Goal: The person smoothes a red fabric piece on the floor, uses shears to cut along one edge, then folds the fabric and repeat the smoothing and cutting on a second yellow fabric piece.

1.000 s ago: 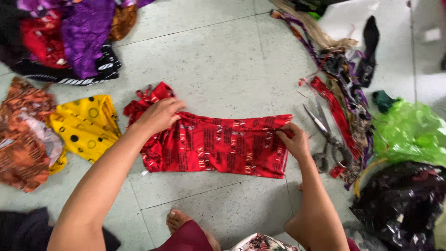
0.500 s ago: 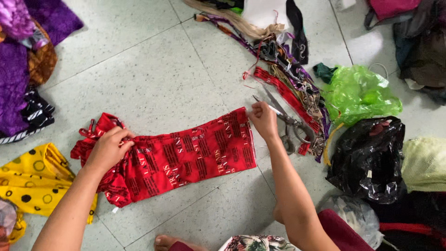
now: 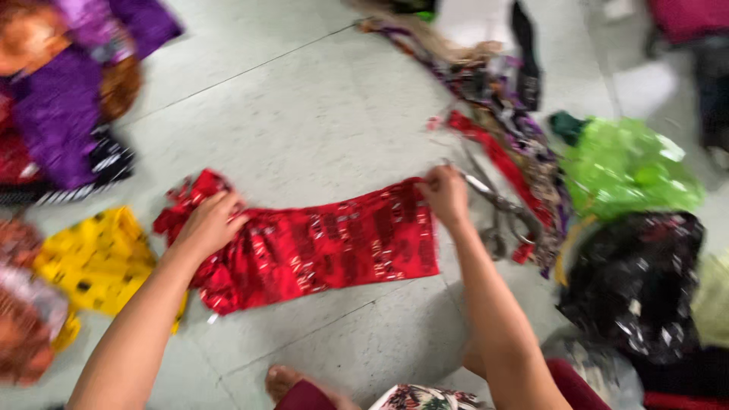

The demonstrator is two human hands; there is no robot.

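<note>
On the tiled floor [image 3: 319, 99]: red patterned cloth [image 3: 326, 247] laid flat between both hands.
Left hand [image 3: 206, 226]: fingers together, pressed flat on the cloth's bunched left end.
Right hand [image 3: 446, 196]: pinching the cloth's upper right corner.
Risk: large scissors [image 3: 493, 201] lie just beside the right hand — a sideways reach could meet the blades.
Packages: crumpled green plastic bag [image 3: 630, 167] at right; black plastic bag [image 3: 634, 285] below it — no labels legible.

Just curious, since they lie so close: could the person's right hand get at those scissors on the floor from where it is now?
Probably yes. The right hand pinches the red cloth's corner, and the scissors lie just beside it on bare floor, nothing between. It would need to let go of the cloth first.
</note>
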